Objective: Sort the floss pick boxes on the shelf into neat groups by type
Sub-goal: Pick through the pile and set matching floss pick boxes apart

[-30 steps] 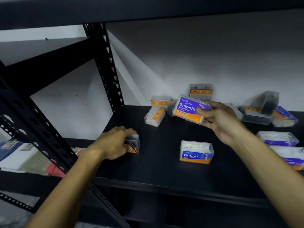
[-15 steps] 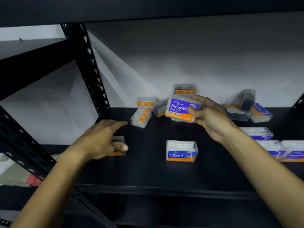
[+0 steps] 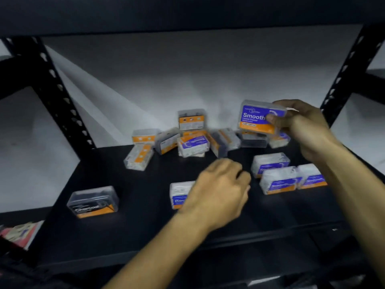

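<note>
I am working at a black shelf against a pale wall. My right hand is gripping a Smooth box at the frame's upper right, above three Smooth boxes. My left hand is hovering mid-frame, fingers loosely curled, holding nothing. A Charcoal box is sitting lower left.

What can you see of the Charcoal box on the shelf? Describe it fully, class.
The Charcoal box is a clear plastic case with rounded corners, dark inside, with a black label reading "Charcoal" above an orange strip. It lies on its own at the front left of the black shelf, label facing the camera, slightly angled. Neither hand touches it.
</note>
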Demonstrator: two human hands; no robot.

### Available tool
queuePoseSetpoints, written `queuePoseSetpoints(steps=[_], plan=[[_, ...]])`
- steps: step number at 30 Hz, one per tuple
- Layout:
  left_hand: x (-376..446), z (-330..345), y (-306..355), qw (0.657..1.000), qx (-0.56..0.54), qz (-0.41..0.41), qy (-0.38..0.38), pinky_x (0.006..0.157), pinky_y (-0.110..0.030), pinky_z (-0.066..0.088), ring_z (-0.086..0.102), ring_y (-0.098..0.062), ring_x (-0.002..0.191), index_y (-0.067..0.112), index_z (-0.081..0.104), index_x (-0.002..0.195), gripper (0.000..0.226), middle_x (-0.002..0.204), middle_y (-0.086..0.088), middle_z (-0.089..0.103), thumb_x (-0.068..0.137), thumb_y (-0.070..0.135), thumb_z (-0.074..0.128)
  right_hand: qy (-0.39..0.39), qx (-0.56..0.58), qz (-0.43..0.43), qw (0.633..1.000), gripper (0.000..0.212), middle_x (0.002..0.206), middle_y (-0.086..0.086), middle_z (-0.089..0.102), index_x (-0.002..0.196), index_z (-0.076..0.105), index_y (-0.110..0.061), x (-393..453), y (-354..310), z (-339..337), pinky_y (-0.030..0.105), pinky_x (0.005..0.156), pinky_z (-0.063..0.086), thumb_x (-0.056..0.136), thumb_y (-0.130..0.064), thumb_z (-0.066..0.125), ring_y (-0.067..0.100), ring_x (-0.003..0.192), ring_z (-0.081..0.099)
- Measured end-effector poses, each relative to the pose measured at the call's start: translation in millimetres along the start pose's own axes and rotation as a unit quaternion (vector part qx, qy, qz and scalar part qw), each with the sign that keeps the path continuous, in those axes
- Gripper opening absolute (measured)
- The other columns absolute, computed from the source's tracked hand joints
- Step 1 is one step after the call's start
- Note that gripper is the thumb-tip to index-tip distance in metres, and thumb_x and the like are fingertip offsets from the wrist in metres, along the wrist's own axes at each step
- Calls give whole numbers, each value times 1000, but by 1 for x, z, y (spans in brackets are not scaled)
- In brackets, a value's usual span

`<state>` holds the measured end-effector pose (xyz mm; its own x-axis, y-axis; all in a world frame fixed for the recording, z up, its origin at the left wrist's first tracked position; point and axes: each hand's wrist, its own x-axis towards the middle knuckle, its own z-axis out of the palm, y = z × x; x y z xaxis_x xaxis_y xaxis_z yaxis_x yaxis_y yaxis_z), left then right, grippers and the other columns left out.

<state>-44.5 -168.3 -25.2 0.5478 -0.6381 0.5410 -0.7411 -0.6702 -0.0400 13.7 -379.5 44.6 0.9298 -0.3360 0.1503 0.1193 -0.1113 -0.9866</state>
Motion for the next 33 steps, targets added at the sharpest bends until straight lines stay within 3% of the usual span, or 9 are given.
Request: queuePoseSetpoints(steps=[5,8,9,11,12,14,16,24,33], plan=[[7,56,33,988,-5,-63,-141,82,-30,56,69,-25,91,9,74,96,34,94,-8,72,70,30,80,43,-85,-4,995,34,99,6,68,106,61,-17,16,15,-59,35,78,54,77,-3,74,17,85,65],[5,85,37,972,3,-136,-193,91,-35,55,70,-27,104,2,74,107,50,107,-14,74,71,36,77,42,-160,4,986,35,89,2,64,107,61,-14,22,28,-83,33,77,54,78,2,72,18,81,62],[5,92,38,965,-7,-154,-211,99,-39,50,65,-31,116,-2,69,118,55,120,-20,69,77,35,70,35,-182,6,983,36,86,-1,62,108,61,-13,24,31,-89,25,68,53,78,3,71,15,76,60],[3,103,36,956,-45,-189,-220,118,-42,19,31,-34,146,-4,40,146,67,153,-25,37,94,38,35,22,-213,14,977,37,85,-3,61,110,60,-13,28,38,-99,19,61,47,79,5,69,11,74,59],[2,104,36,950,-64,-196,-235,120,-38,2,12,-30,152,-1,24,153,74,162,-21,18,94,42,13,17,-229,20,973,37,88,-3,62,110,61,-14,31,43,-103,21,65,47,79,4,69,13,78,60],[1,107,35,951,-78,-189,-232,116,-33,-12,-2,-25,153,3,13,156,93,166,-15,5,80,51,-9,9,-265,33,964,36,96,1,65,108,61,-18,39,50,-110,29,77,50,79,2,70,18,91,63],[-1,109,34,951,-77,-188,-233,117,-31,-14,-5,-21,153,6,13,157,98,166,-12,3,75,53,-13,-5,-297,49,954,35,102,3,66,107,62,-19,47,55,-113,34,86,51,79,1,69,20,97,62],[-3,106,34,948,-74,-199,-236,118,-28,-13,-6,-16,153,9,12,158,96,167,-8,1,77,55,-13,-80,-382,83,917,22,101,4,69,97,64,-19,63,66,-113,42,96,49,80,-10,73,20,100,62],[1,109,33,948,-68,-200,-239,119,-29,-13,-8,-16,153,12,13,158,94,167,-7,0,78,54,-12,-133,-430,117,886,25,101,2,68,95,65,-20,66,75,-120,42,95,49,78,-3,72,19,98,63]])
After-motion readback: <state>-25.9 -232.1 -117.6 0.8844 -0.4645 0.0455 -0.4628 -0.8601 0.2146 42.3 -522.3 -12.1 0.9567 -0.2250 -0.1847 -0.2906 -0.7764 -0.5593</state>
